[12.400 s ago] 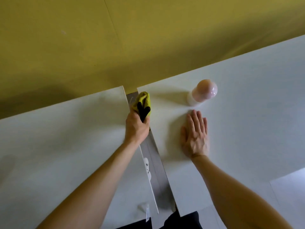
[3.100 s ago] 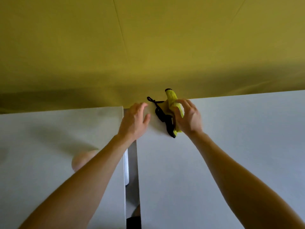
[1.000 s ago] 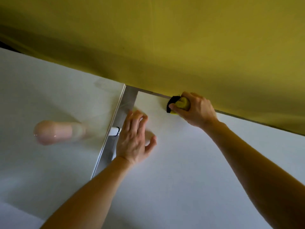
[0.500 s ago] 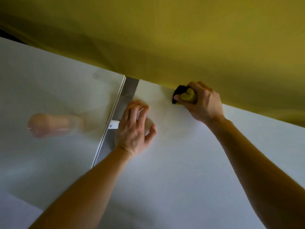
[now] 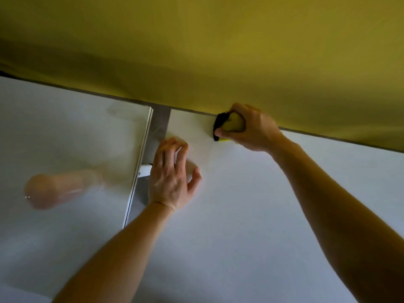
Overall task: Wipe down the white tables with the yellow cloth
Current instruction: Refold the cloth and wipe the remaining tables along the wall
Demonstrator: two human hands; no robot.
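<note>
Head view, nearest first: we see two bare forearms rising from the bottom edge over the smooth white right-hand tabletop [image 5: 240, 226]. At mid-frame the left hand [image 5: 172, 182] rests on that top by its left edge, fingers spread and loosely bent, holding nothing. We judge it a brace. Just left of it runs the narrow grey gap [image 5: 160, 125] between the tables, crossed by a small white bracket [image 5: 144, 171]. Beyond the gap lies the white left-hand tabletop [image 5: 65, 132], where a blurred, rounded pale-pink object [image 5: 54, 189] sits at middle left. Farther up, right of centre, the right hand [image 5: 253, 130] grips the yellow cloth [image 5: 232, 125], bunched and black-trimmed, pressing it on the far edge of the right-hand top, just where it meets the mustard-yellow wall [image 5: 196, 51] filling the upper frame.

We take the step in hand to be wiping the back strip of the right table, near its far left corner. The next move, as we judge it, calls for steady downward pressure and a sweep along the wall line toward the right of the frame — then overlapping passes toward the near edge. Whether the nearer surface is already done, we cannot tell.
</note>
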